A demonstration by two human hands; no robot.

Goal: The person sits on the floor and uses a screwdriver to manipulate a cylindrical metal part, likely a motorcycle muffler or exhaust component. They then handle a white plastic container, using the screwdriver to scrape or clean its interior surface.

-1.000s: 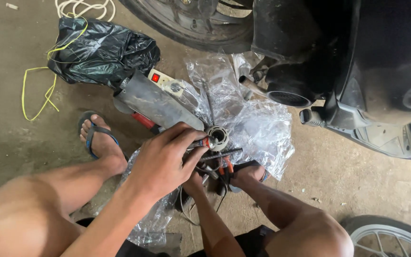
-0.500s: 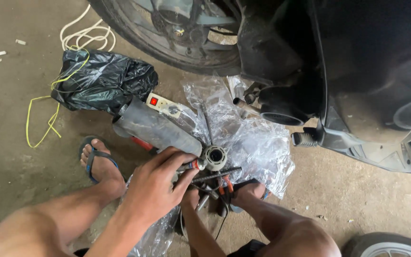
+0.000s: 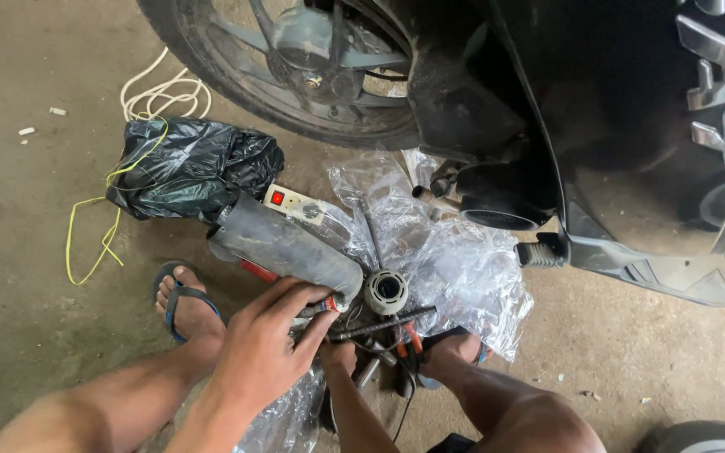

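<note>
where the frame bottoms out, bare knees and forearms come in from lower left and lower right. left hand (image 3: 263, 352) sits lower centre, fingers curled down over a pile of small tools, fingertips touching a red-tipped tool (image 3: 326, 304) at the pile's top edge; whether it truly grips anything, cannot tell. right hand (image 3: 339, 356) is just right of it and mostly hidden beneath; finger state cannot be told. a dark metal rod (image 3: 382, 323) lies across the pile just right of the left fingertips, slanting up to the right. orange-handled pliers (image 3: 410, 339) lie under it, near the right foot. just above the rod stands a small round metal hub (image 3: 386, 291) with a dark bore, resting on crumpled clear plastic sheet (image 3: 463, 277). left foot in a blue sandal (image 3: 179, 300) at centre left. a grey cylinder (image 3: 287, 247) lies tilted behind the hand, a white switch box (image 3: 294, 204) touching its upper side. further up left, a black plastic bag (image 3: 190, 168), yellow wire (image 3: 94, 235), white cord (image 3: 157, 96). top of frame: motorcycle wheel (image 3: 295, 75) and dark bodywork (image 3: 614, 126).
</note>
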